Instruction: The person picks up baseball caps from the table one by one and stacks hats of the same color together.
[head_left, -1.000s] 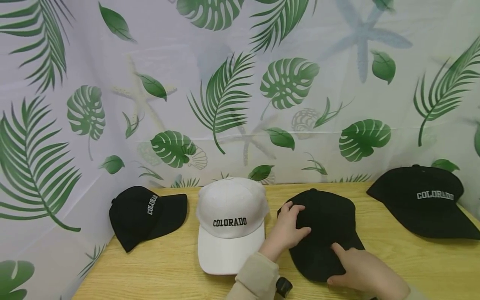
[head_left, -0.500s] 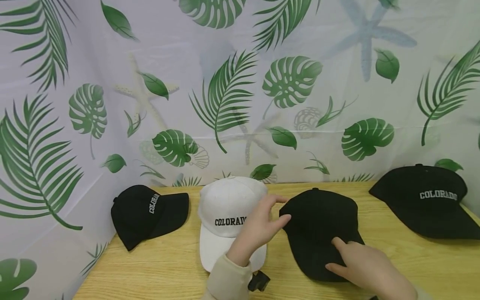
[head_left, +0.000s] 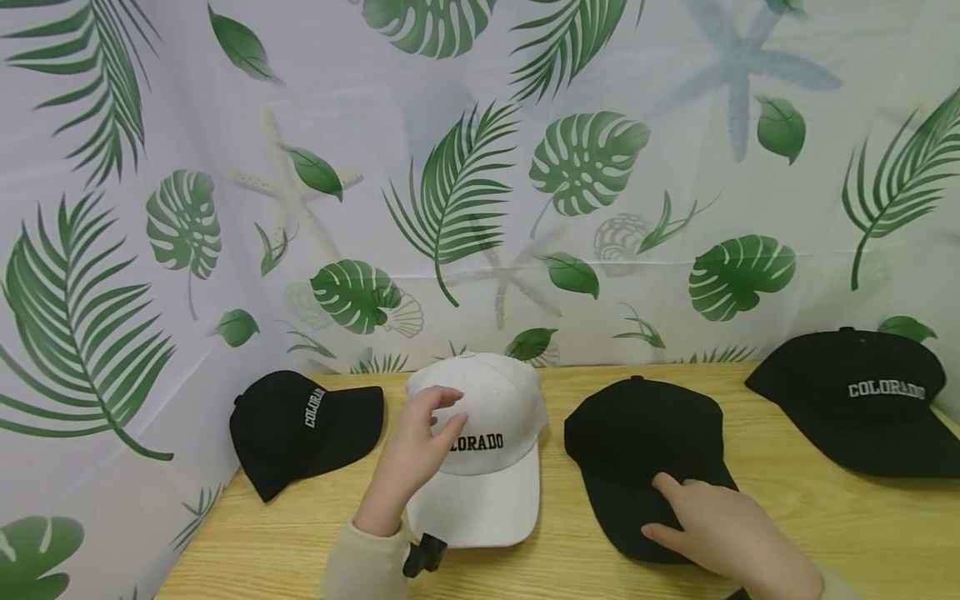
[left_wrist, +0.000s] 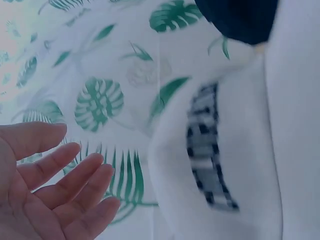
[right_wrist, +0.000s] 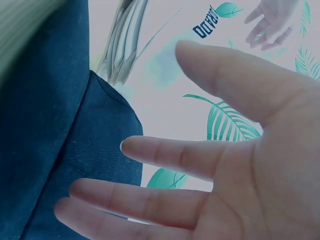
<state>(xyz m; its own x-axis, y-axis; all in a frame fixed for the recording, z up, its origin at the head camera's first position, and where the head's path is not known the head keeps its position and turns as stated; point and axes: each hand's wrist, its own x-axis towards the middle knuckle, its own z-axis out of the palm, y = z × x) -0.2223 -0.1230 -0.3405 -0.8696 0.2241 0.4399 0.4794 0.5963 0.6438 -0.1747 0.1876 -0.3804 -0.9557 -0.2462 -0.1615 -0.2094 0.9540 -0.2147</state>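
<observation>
A white cap (head_left: 502, 404) with dark COLORADO lettering stands on the table, brim toward me. My left hand (head_left: 412, 446) hovers in front of its left side, fingers loosely bent and holding nothing. The left wrist view shows that hand (left_wrist: 55, 190) apart from the white cap (left_wrist: 250, 150). To the right, a black cap (head_left: 637, 425) faces its brim toward me, no lettering seen on it. My right hand (head_left: 723, 529) is over the right part of its brim. In the right wrist view its fingers (right_wrist: 150, 200) are extended, not curled round the cap (right_wrist: 40, 125).
One black COLORADO cap (head_left: 288, 433) lies turned sideways at the left. Another black cap (head_left: 862, 400) stands at the far right, partly cut off by the frame. Behind the wooden table (head_left: 262, 542) hangs a leaf-patterned cloth (head_left: 480, 208).
My left hand has left the black cap's left side and moved left across the white cap. The right hand has stayed by the black cap's brim. The caps have kept their places.
</observation>
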